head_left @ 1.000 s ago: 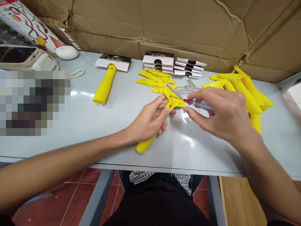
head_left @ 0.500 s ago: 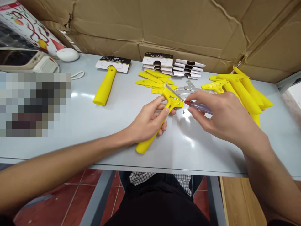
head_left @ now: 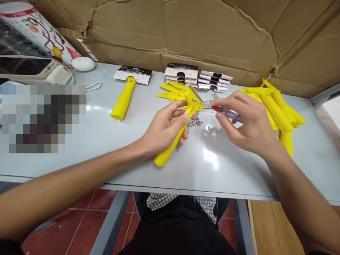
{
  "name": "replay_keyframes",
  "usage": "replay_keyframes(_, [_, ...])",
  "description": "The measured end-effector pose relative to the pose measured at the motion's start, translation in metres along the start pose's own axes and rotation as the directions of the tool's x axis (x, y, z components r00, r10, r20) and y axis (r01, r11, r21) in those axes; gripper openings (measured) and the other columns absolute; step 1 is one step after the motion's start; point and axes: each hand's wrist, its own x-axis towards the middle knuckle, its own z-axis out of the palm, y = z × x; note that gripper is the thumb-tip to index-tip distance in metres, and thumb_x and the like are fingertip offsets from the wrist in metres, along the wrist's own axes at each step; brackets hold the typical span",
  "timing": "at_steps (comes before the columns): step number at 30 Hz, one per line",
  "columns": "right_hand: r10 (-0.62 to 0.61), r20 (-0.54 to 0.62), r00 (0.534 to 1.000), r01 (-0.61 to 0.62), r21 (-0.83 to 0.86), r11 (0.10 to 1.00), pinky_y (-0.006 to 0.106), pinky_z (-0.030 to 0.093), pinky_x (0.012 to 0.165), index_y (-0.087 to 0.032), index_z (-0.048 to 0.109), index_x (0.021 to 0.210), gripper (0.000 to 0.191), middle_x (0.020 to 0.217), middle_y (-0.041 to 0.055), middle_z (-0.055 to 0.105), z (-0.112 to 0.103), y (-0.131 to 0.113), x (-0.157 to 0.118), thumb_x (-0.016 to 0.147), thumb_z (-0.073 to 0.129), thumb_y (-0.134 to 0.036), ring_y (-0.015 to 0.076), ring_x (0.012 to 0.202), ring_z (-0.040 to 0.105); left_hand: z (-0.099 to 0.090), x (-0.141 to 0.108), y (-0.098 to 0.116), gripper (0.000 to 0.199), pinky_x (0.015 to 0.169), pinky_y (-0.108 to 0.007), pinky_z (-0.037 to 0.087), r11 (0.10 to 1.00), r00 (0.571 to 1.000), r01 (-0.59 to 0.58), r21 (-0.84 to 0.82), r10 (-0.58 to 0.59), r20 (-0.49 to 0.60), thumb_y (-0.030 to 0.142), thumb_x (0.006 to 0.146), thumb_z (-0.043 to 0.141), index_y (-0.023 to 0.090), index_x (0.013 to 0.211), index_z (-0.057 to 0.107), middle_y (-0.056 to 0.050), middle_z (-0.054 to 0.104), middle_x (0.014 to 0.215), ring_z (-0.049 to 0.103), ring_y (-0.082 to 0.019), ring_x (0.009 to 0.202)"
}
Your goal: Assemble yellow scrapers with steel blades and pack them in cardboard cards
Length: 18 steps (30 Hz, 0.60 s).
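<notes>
My left hand point(head_left: 170, 129) is closed around the neck of a yellow scraper point(head_left: 166, 156), its head tilted up and away from me. A metal blade edge shows along the scraper's head. In my right hand point(head_left: 247, 124) is a screwdriver point(head_left: 230, 114) with a clear handle and red collar, pinched between thumb and fingers. Its thin shaft points left, and the tip meets the scraper head near a screw hole. Below the head lies a small pile of screws point(head_left: 195, 122), partly behind my left fingers. One loose screw point(head_left: 209, 128) sits apart to the right.
Yellow flat pieces point(head_left: 170, 92) and folded cards point(head_left: 181, 71) lie behind my hands. Several yellow scraper handles point(head_left: 281, 106) are heaped at the right. A carded yellow handle point(head_left: 124, 99) lies left, near a white mouse point(head_left: 83, 64) and a handheld device point(head_left: 34, 69). Cardboard point(head_left: 127, 32) stands behind.
The scraper's head has turned a little in my left hand. The screwdriver has drawn back to the right, showing more shaft, and its tip has shifted to the head's upper left side.
</notes>
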Motion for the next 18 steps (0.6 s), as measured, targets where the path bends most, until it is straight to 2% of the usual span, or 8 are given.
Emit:
replay_keyframes(4, [0.005, -0.052, 0.999, -0.008, -0.055, 0.998, 0.042, 0.058, 0.082, -0.029, 0.076, 0.119, 0.024, 0.104, 0.0081, 0.075, 0.002, 0.001, 0.000, 0.108, 0.057, -0.022, 0.0248, 0.090, 0.070, -0.005, 0.006, 0.005, 0.033, 0.049, -0.029, 0.057, 1.000, 0.993, 0.014, 0.002, -0.014, -0.118, 0.034, 0.107, 0.067, 0.020, 0.136, 0.062, -0.014, 0.079, 0.123, 0.066, -0.011, 0.059])
replay_keyframes(8, [0.046, -0.031, 0.998, -0.049, -0.101, 0.994, 0.042, 0.056, 0.078, -0.030, 0.078, 0.119, 0.022, 0.107, 0.0099, 0.069, 0.004, 0.012, -0.003, 0.105, 0.062, -0.023, 0.0254, 0.090, 0.067, -0.012, 0.014, 0.007, 0.023, 0.066, -0.032, 0.064, 0.999, 0.981, 0.000, -0.040, -0.008, -0.195, 0.028, 0.107, 0.065, 0.019, 0.128, 0.066, -0.013, 0.081, 0.115, 0.073, -0.017, 0.076])
replay_keyframes(11, [0.090, 0.047, 0.995, -0.082, -0.152, 0.985, 0.041, 0.051, 0.073, -0.026, 0.081, 0.119, 0.023, 0.102, 0.0082, 0.065, 0.008, 0.024, -0.005, 0.102, 0.065, -0.026, 0.0248, 0.085, 0.063, -0.014, 0.017, 0.005, 0.017, 0.088, -0.040, 0.068, 0.994, 0.982, -0.044, -0.097, 0.025, -0.187, 0.026, 0.105, 0.067, 0.019, 0.121, 0.069, -0.014, 0.082, 0.115, 0.077, -0.026, 0.103])
replay_keyframes(14, [0.130, 0.132, 0.983, -0.104, -0.189, 0.976, 0.040, 0.048, 0.075, -0.021, 0.082, 0.121, 0.029, 0.097, 0.0079, 0.064, 0.010, 0.034, -0.006, 0.104, 0.060, -0.029, 0.0251, 0.084, 0.062, -0.014, 0.018, 0.002, 0.019, 0.112, -0.050, 0.062, 0.976, 0.985, -0.077, -0.206, 0.043, -0.164, 0.025, 0.103, 0.071, 0.017, 0.120, 0.072, -0.017, 0.082, 0.125, 0.073, -0.033, 0.128])
replay_keyframes(16, [0.176, 0.184, 0.967, -0.136, -0.209, 0.968, 0.041, 0.047, 0.078, -0.019, 0.083, 0.121, 0.032, 0.097, 0.0096, 0.067, 0.008, 0.036, -0.004, 0.106, 0.057, -0.029, 0.0263, 0.086, 0.064, -0.013, 0.018, -0.001, 0.017, 0.120, -0.053, 0.057, 0.958, 0.988, -0.083, -0.274, 0.042, -0.151, 0.022, 0.101, 0.073, 0.016, 0.117, 0.074, -0.016, 0.081, 0.129, 0.070, -0.034, 0.136])
replay_keyframes(18, [0.233, 0.227, 0.945, -0.174, -0.253, 0.952, 0.042, 0.046, 0.081, -0.018, 0.084, 0.120, 0.034, 0.097, 0.0108, 0.071, 0.005, 0.037, -0.003, 0.106, 0.055, -0.029, 0.0274, 0.087, 0.066, -0.012, 0.019, -0.003, 0.012, 0.122, -0.052, 0.057, 0.946, 0.990, -0.083, -0.312, 0.042, -0.134, 0.020, 0.100, 0.075, 0.017, 0.112, 0.076, -0.014, 0.080, 0.130, 0.071, -0.033, 0.135])
